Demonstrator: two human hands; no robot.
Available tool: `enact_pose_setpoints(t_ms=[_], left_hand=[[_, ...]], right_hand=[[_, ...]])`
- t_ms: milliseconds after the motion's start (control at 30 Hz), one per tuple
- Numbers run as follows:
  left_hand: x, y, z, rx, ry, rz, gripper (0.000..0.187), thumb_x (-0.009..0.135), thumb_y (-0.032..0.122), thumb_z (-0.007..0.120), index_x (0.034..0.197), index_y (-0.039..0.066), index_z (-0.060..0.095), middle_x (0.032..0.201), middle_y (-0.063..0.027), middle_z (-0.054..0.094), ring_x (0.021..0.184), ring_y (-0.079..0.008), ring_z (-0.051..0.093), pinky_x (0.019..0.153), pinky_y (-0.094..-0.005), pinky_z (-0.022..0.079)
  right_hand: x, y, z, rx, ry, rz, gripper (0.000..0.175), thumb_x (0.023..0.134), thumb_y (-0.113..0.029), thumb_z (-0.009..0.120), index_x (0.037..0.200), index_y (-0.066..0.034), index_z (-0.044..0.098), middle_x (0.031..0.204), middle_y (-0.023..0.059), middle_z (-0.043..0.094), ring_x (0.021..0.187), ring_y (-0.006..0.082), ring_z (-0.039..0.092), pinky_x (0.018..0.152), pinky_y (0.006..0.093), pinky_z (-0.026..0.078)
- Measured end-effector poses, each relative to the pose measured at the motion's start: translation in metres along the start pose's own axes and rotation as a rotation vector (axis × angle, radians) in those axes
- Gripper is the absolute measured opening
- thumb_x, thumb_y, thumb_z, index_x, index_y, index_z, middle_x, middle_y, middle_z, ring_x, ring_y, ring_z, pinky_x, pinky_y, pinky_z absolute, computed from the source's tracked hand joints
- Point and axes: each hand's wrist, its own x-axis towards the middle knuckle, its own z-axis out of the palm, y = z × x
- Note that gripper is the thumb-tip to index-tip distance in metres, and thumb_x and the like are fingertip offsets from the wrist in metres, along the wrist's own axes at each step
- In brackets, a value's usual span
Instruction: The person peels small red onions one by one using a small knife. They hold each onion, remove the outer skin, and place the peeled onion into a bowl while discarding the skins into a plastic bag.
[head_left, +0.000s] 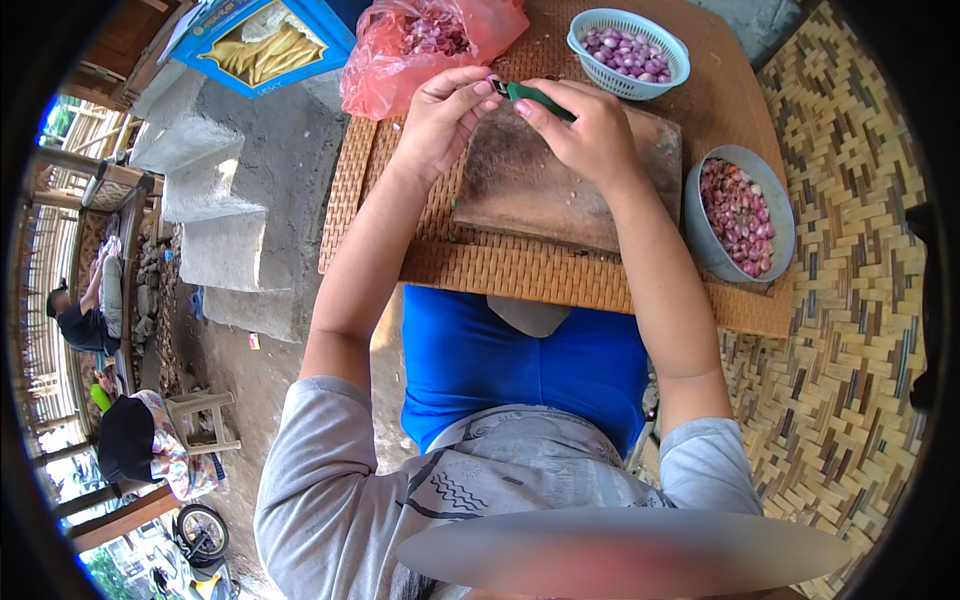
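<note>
My left hand (451, 120) pinches a small shallot (493, 79) between thumb and fingers, above the far left corner of a wooden cutting board (540, 187). In my right hand (585, 127) is a small knife with a green handle (547, 101); its short blade meets the shallot. Behind my left hand a red plastic bag (375, 71) lies open with shallot skins (435, 34) in it. A light-blue plastic basket (634, 90) beyond my right hand holds peeled shallots (626, 52). To the right, a grey metal bowl (697, 217) contains reddish, unpeeled-looking shallots (739, 217).
The woven rattan table (517, 274) has its near edge over my lap. At far left stands a blue box (307, 67) with a clear window. Concrete steps (225, 247) are left of the table, a woven bamboo wall (832, 247) right. Two people sit farther left.
</note>
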Motion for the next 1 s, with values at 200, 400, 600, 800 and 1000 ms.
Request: enact_pose_setpoints(t_ms=[200, 400, 600, 800, 1000], left_hand=[[0.001, -0.0006, 0.0004, -0.05, 0.012, 0.019, 0.019, 0.099, -0.003, 0.069, 0.117, -0.003, 0.072, 0.111, -0.0133, 0.076, 0.096, -0.0199, 0.075, 0.089, -0.0309, 0.064], [0.0015, -0.001, -0.0023, -0.063, -0.005, 0.016, 0.018, 0.099, -0.003, 0.069, 0.117, -0.003, 0.072, 0.111, -0.0141, 0.076, 0.096, -0.0198, 0.075, 0.089, -0.0314, 0.064], [0.0021, -0.0005, -0.0032, -0.05, -0.012, 0.023, 0.018, 0.099, -0.003, 0.069, 0.117, -0.003, 0.072, 0.11, -0.0141, 0.076, 0.095, -0.0204, 0.075, 0.089, -0.0317, 0.064], [0.002, -0.0011, -0.0052, -0.06, -0.025, 0.021, 0.018, 0.099, -0.004, 0.068, 0.117, -0.003, 0.072, 0.111, -0.0143, 0.076, 0.095, -0.0206, 0.075, 0.089, -0.0321, 0.064], [-0.0014, -0.008, -0.0013, -0.107, -0.075, -0.003, 0.018, 0.099, -0.004, 0.067, 0.117, -0.002, 0.072, 0.108, -0.0131, 0.075, 0.095, -0.0208, 0.075, 0.09, -0.0325, 0.064]], right_hand=[[-0.0002, 0.0, 0.0001, -0.02, -0.005, -0.013, 0.031, 0.095, -0.035, 0.078, 0.109, -0.008, 0.08, 0.089, 0.0106, 0.077, 0.067, 0.0241, 0.072, 0.061, 0.0344, 0.056], [-0.0007, -0.0003, 0.0008, -0.02, 0.001, -0.015, 0.031, 0.095, -0.036, 0.078, 0.108, -0.0082, 0.08, 0.088, 0.0106, 0.077, 0.067, 0.0239, 0.072, 0.061, 0.0346, 0.056], [0.0003, -0.0024, -0.0004, -0.012, -0.004, -0.025, 0.031, 0.095, -0.037, 0.078, 0.108, -0.0083, 0.08, 0.089, 0.0103, 0.077, 0.067, 0.0244, 0.073, 0.061, 0.035, 0.056], [0.0004, -0.0043, -0.0008, -0.016, -0.011, -0.022, 0.031, 0.095, -0.037, 0.077, 0.108, -0.0087, 0.08, 0.09, 0.0105, 0.078, 0.07, 0.0251, 0.074, 0.063, 0.0354, 0.057], [0.0004, -0.004, -0.0002, -0.007, 0.0, -0.018, 0.031, 0.096, -0.036, 0.077, 0.109, -0.0086, 0.08, 0.092, 0.011, 0.078, 0.073, 0.0259, 0.075, 0.063, 0.0355, 0.058]])
